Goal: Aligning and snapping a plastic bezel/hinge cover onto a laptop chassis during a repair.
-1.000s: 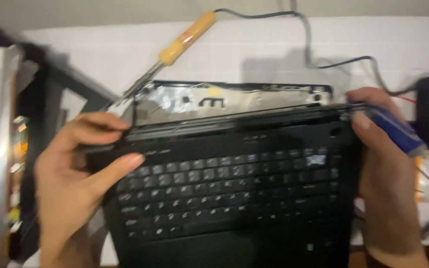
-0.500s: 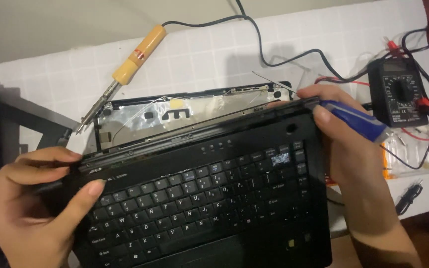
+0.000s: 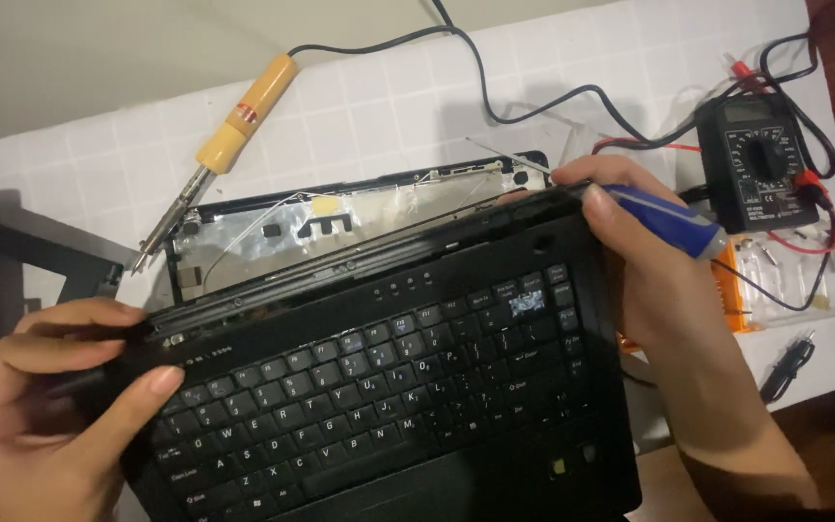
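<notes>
Left hand (image 3: pixel 45 406) clamps the black plastic laptop base (image 3: pixel 379 387) corner, right hand (image 3: pixel 649 261) pinches blue-handled screwdriver (image 3: pixel 664 217) at hinge; looks stiff but fragile, hold by edges.

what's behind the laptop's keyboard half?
Behind the keyboard half, a foil-lined lid shell lies flat, with thin wires taped on it and a soldering iron tip at its left corner. Its near edge is hidden under the keyboard half.

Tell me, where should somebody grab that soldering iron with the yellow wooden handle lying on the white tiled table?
Probably by the yellow wooden handle, coming from above at the upper right end. The soldering iron lies flat and slanted, with its thin metal tip pointing down-left toward the open black laptop, so the handle is the thick, free end, away from the tip.
</notes>
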